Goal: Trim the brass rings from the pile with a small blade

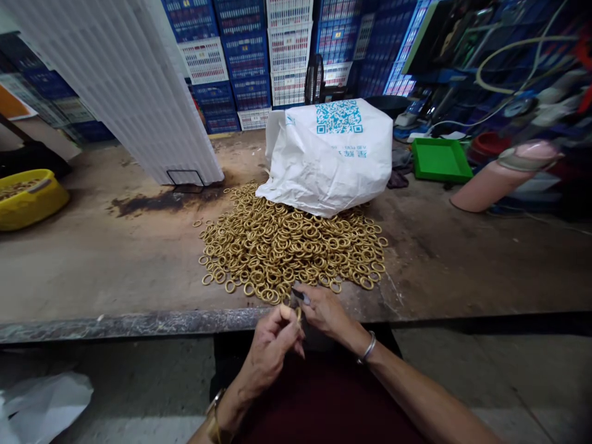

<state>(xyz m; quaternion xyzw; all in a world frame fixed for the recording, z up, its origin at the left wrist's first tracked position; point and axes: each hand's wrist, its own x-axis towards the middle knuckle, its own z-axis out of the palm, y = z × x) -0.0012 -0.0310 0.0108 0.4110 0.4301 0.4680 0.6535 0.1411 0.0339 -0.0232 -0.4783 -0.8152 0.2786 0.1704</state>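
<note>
A heap of several brass rings (291, 246) lies on the worn table (115, 259), spilling out from under a white sack (330, 154) printed with a blue QR code. At the table's near edge my left hand (272, 348) is closed in a pinch on a brass ring (298, 316). My right hand (324, 308), with a metal bangle on the wrist, is closed on a small dark tool (300, 295) whose tip points at the heap's near edge. Both hands touch each other just in front of the rings.
A yellow tub (30, 200) with rings stands at the far left. A white corrugated panel (124, 86) leans behind the heap. A green tray (439, 160) and a pink cylinder (499, 176) lie at the right. Blue and white crates (259, 55) are stacked behind. A white bag (41, 401) lies on the floor.
</note>
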